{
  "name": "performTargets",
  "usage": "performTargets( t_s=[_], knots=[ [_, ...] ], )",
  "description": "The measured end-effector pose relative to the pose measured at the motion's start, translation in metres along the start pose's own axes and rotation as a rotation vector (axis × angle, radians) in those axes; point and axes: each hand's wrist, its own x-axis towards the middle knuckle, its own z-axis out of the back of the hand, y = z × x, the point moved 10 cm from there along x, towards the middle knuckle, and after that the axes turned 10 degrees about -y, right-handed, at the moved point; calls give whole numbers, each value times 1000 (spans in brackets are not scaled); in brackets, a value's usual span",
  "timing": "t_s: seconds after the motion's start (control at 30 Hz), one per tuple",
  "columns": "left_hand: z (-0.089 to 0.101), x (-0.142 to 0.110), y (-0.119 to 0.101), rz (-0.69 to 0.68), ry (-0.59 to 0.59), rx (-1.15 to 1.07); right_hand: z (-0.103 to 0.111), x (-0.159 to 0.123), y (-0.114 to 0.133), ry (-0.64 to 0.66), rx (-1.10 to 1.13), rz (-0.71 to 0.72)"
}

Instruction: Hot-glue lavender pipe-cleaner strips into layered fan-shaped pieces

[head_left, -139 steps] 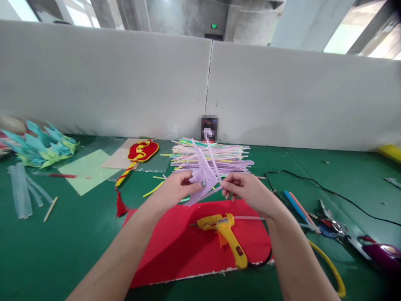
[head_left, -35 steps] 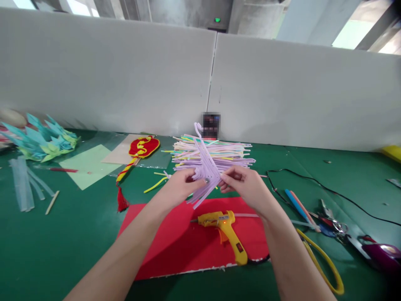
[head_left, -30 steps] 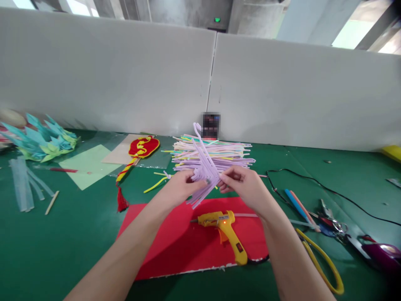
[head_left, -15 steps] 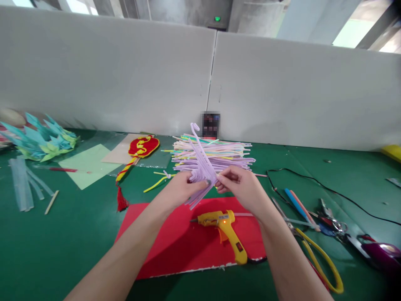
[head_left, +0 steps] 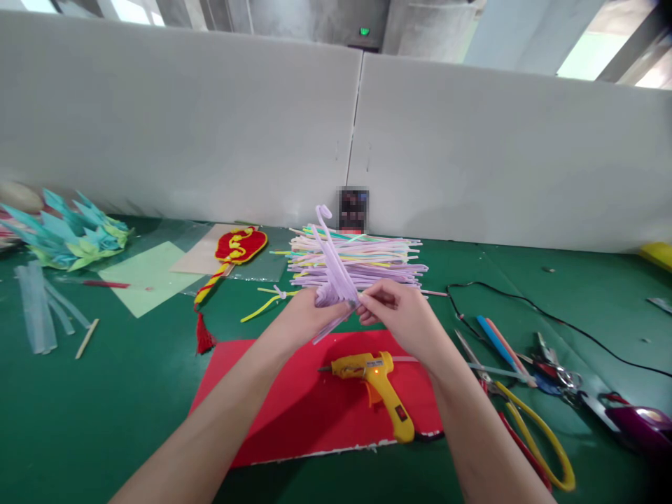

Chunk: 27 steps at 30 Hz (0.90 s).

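Observation:
Between my hands is a bundle of lilac pipe cleaners [head_left: 336,276], bent and gathered together, with one curled end standing up at the top. My left hand [head_left: 302,315] is closed round its lower left side, thumb across the front. The fingertips of my right hand [head_left: 391,304] pinch the bundle's right edge; the exact strand between them is too small to make out. Behind the bundle lies a pile of pastel pipe cleaners [head_left: 378,269]. Below my hands a yellow hot glue gun [head_left: 372,378], its light lit orange, rests on a red board [head_left: 294,413].
On the left are a red and yellow fan [head_left: 239,246] with a tassel, green paper [head_left: 152,280], clear glue sticks [head_left: 34,308] and a teal folded-paper piece [head_left: 73,231]. Yellow-handled scissors [head_left: 546,427], keys [head_left: 567,378] and a black cable [head_left: 551,315] lie right. A white partition [head_left: 183,119] stands behind.
The lilac bundle has shifted slightly left and turned a little, its strands looking narrower from here. My right hand has moved slightly left with it, still pinching at the edge.

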Motion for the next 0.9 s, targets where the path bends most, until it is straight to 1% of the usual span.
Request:
performTargets(
  t_s=[0.27,0.43,0.7,0.8,0.9],
  knots=[
    [2,-1,-4,-5,-6,12,0,0,-3,-8,5,-18],
    [2,-1,-2,6,-9,18,0,1,-2,-13,-11,-12],
    [2,0,0,-11,-8,-15,0,2,-4,-22,-42,13],
    [2,-1,-3,-12,-9,-38,0,2,-4,-28,-47,20],
    [3,-1,-6,-16,-34,-80,-1,2,-3,-32,-48,23]
  ],
)
